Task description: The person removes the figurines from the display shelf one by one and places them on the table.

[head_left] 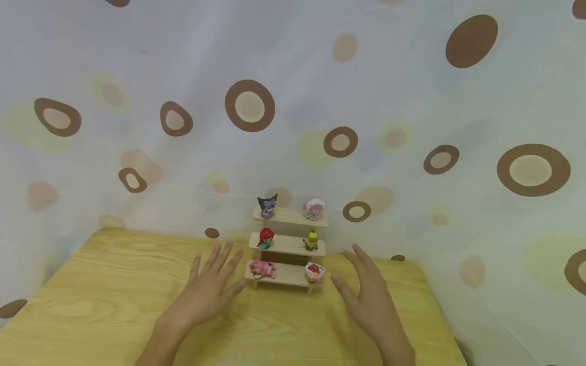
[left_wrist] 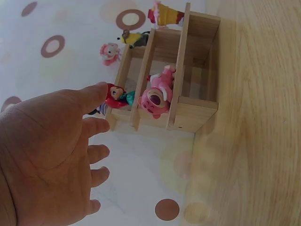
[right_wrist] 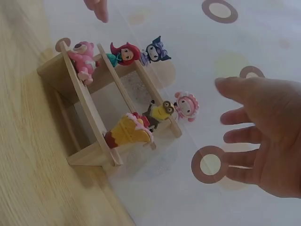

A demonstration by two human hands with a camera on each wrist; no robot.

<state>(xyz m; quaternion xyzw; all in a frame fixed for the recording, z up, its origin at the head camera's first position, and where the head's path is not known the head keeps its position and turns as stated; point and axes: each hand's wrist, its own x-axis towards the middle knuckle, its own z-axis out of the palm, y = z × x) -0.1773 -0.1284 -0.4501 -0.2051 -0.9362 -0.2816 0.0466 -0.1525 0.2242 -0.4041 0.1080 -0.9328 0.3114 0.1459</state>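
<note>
A small three-tier wooden shelf [head_left: 287, 274] stands between the two hands. On its top tier are a figure with a black pointed hood [head_left: 267, 207] and a pink figure with a white frill [head_left: 314, 209]. The middle tier bears a red-haired mermaid figure [head_left: 265, 238] and a yellow minion figure [head_left: 311, 241]. A pink bear figure [head_left: 263, 269] lies on the bottom tier, across from an ice cream figure [head_left: 314, 272]. My left hand [head_left: 207, 290], fingers spread, is left of the shelf and holds nothing. To its right, my right hand [head_left: 370, 300] is likewise empty, fingers extended.
The shelf sits near the back edge of a wood-grain table [head_left: 274, 330]. Behind the table hangs a pale sheet [head_left: 293, 66] printed with brown rings and spots, which also runs down past the table's right edge.
</note>
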